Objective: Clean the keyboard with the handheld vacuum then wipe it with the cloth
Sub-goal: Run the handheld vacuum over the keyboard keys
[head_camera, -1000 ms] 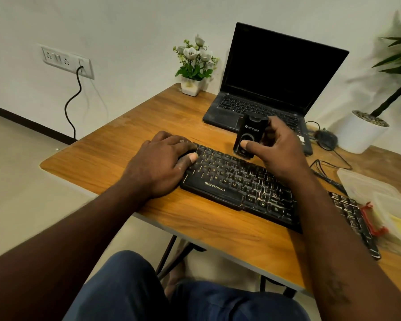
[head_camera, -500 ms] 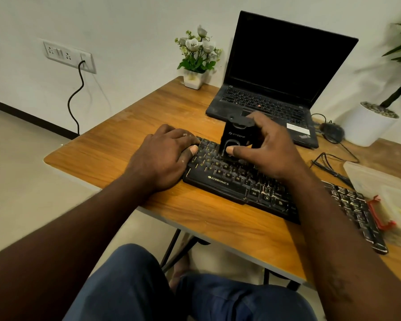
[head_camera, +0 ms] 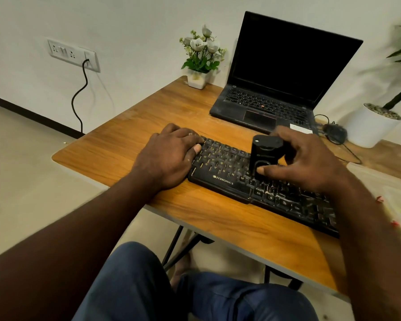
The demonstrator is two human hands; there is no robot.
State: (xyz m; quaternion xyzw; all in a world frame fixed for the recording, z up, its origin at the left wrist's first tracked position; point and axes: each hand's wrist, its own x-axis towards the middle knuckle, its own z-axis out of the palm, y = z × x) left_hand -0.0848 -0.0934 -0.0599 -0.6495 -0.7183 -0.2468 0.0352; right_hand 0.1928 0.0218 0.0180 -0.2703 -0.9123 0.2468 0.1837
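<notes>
Gripping the handheld vacuum point(head_camera: 264, 156) upright, the right hand point(head_camera: 310, 165) curls its fingers round the back of the small black body and lays its thumb across the lower front. The nozzle end is down on the middle keys of the keyboard point(head_camera: 222, 179). The left hand point(head_camera: 169, 156) lies flat over the keyboard's left end, fingers relaxed, pinning it to the table point(head_camera: 218, 218).

The vacuum looks light, rigid and smooth-sided, so I judge a mid-body hold like this one suits it, squeezed firmly enough that it does not slip. The keyboard is stiff plastic, light enough to skid, and its keycaps are the delicate part, so gentle pressure is wise.

A long run of keys lies open toward the keyboard's right end. The laptop point(head_camera: 276, 89) stands near behind the keyboard, and the mouse point(head_camera: 336, 133) with its cable lies behind the right end. The table's near edge runs close in front of the keyboard. Beyond the keyboard's right end the view smears, and I cannot pick out the cloth there.
</notes>
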